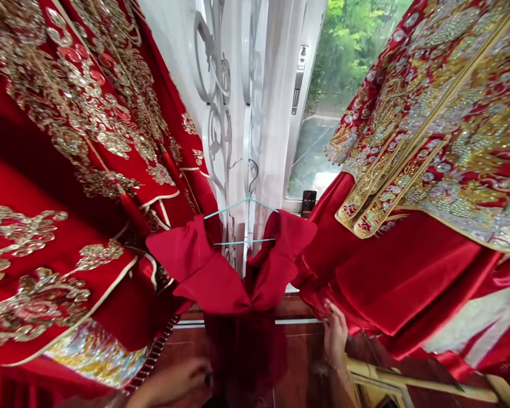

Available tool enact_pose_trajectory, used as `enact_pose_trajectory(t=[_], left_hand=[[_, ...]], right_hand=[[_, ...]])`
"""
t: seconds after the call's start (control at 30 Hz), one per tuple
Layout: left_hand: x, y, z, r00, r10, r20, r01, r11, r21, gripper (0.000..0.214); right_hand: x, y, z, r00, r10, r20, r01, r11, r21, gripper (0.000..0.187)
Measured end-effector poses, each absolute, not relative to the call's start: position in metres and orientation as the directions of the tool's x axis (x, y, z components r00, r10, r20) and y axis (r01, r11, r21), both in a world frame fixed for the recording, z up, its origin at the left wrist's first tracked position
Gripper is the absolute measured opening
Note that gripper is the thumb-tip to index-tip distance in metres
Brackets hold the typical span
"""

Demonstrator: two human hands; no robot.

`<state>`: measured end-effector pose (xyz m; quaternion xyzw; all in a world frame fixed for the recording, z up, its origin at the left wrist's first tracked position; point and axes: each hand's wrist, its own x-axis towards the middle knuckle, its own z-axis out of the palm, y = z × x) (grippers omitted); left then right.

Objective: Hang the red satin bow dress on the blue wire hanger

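Note:
A dark red dress (242, 277) with wide ruffled shoulders hangs at the middle on a pale blue hanger (240, 226) with a metal hook. My left hand (172, 382) is low at the bottom edge, its fingers at the dress's lower part. My right hand (335, 334) reaches up to the red satin skirt (399, 277) of a gold-embroidered robe (446, 124) on the right. Its fingertips touch the satin, and I cannot tell whether they grip it. A red robe with gold sequin embroidery (68, 141) fills the left side.
Behind the dress hang a sheer white curtain (272, 113) and silver scrollwork (215, 113). A window (318, 102) shows green trees, with a small dark box (308, 203) on its sill. Brown tiles (301, 351) lie below, and a gold-coloured frame (412, 385) crosses the lower right.

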<state>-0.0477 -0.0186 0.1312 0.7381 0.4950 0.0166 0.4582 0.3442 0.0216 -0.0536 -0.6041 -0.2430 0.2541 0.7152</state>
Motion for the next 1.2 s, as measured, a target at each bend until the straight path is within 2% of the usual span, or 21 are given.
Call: enact_pose_trajectory(t=[0.03, 0.07, 0.1, 0.13, 0.17, 0.2, 0.27, 0.33, 0.4, 0.5, 0.63, 0.8, 0.9, 1.07, 1.2], left_hand=[[-0.045, -0.007, 0.140, 0.495, 0.786, -0.370, 0.682, -0.087, 0.726, 0.020], [-0.040, 0.003, 0.153, 0.452, 0.856, -0.251, 0.633, -0.109, 0.767, 0.023], [-0.033, 0.014, 0.168, 0.382, 0.919, -0.092, 0.579, -0.160, 0.800, 0.028], [-0.023, 0.025, 0.183, 0.233, 0.963, 0.134, 0.546, -0.244, 0.802, 0.029], [-0.012, 0.036, 0.198, 0.049, 0.931, 0.362, 0.573, -0.323, 0.754, 0.031], [0.000, 0.049, 0.210, -0.102, 0.842, 0.530, 0.649, -0.347, 0.677, 0.038], [0.019, 0.075, 0.223, -0.260, 0.698, 0.667, 0.801, -0.230, 0.553, 0.063], [0.022, 0.099, 0.224, -0.279, 0.702, 0.655, 0.857, -0.125, 0.500, 0.076], [0.006, 0.115, 0.219, -0.226, 0.767, 0.600, 0.874, -0.112, 0.472, 0.077], [-0.036, 0.127, 0.220, -0.026, 0.869, 0.494, 0.860, -0.233, 0.455, 0.070], [-0.077, 0.137, 0.234, 0.143, 0.902, 0.408, 0.785, -0.354, 0.508, 0.064], [-0.079, 0.141, 0.233, 0.140, 0.880, 0.454, 0.778, -0.382, 0.499, 0.062], [-0.077, 0.143, 0.225, 0.151, 0.859, 0.489, 0.791, -0.401, 0.462, 0.059], [-0.081, 0.153, 0.218, 0.205, 0.848, 0.489, 0.742, -0.460, 0.487, 0.059], [-0.077, 0.158, 0.216, 0.172, 0.829, 0.533, 0.779, -0.445, 0.442, 0.056]], right_hand=[[0.339, 0.036, -0.020, 0.743, 0.652, 0.147, 0.008, 0.211, -0.978, 0.028], [0.332, 0.050, 0.014, 0.720, 0.642, 0.263, 0.094, 0.284, -0.954, 0.030], [0.321, 0.063, 0.048, 0.654, 0.654, 0.381, 0.183, 0.352, -0.918, 0.034], [0.309, 0.076, 0.080, 0.579, 0.648, 0.495, 0.279, 0.413, -0.867, 0.039], [0.295, 0.087, 0.109, 0.485, 0.641, 0.594, 0.378, 0.459, -0.804, 0.044], [0.282, 0.098, 0.133, 0.397, 0.621, 0.675, 0.483, 0.484, -0.729, 0.048], [0.256, 0.115, 0.166, 0.219, 0.616, 0.757, 0.674, 0.465, -0.573, 0.060], [0.239, 0.128, 0.179, 0.123, 0.676, 0.727, 0.786, 0.380, -0.487, 0.070], [0.232, 0.138, 0.179, 0.091, 0.738, 0.669, 0.836, 0.308, -0.454, 0.076], [0.239, 0.145, 0.173, 0.090, 0.778, 0.622, 0.853, 0.261, -0.451, 0.079], [0.253, 0.144, 0.177, 0.015, 0.773, 0.635, 0.851, 0.324, -0.414, 0.074], [0.253, 0.136, 0.182, -0.083, 0.736, 0.672, 0.844, 0.411, -0.345, 0.073], [0.250, 0.130, 0.181, -0.045, 0.733, 0.678, 0.860, 0.375, -0.347, 0.075], [0.247, 0.118, 0.181, -0.007, 0.762, 0.648, 0.882, 0.310, -0.355, 0.074], [0.248, 0.112, 0.183, 0.022, 0.793, 0.609, 0.884, 0.269, -0.382, 0.076]])
